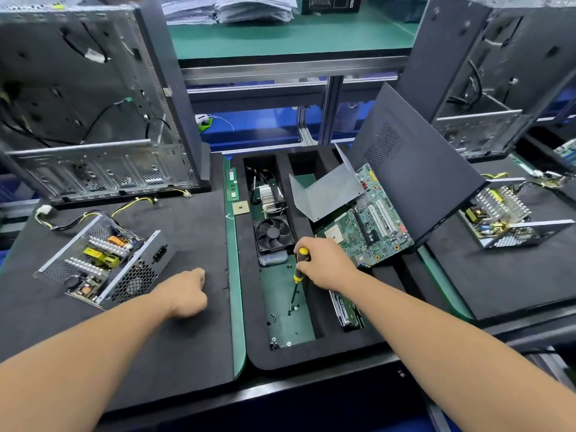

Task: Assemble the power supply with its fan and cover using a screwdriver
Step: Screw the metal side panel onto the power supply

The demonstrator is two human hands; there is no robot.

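The open power supply (103,260) sits on the black foam mat (174,322) at the left of the counter, its circuit board and coils exposed, with no fan or cover on it yet. The fan (273,233) lies apart, in a slot of the foam tray (311,357) at the middle. The right hand (324,263) has its grip wrapped round the yellow-and-black screwdriver (298,272), tip pointing down toward the loose screws (293,310) scattered in the tray's green-floored compartment. The left hand (187,293) rests on the mat as a loose fist beside the power supply; I cannot tell whether it holds anything.

If the tip is meant to lift a screw, I'd worry it drops off on the way across, or rolls into the bare electronics. A motherboard (371,226) and grey metal plate (327,191) lean in the tray. Stripped computer cases (93,98) stand behind, and a second power supply (505,219) lies at the right.
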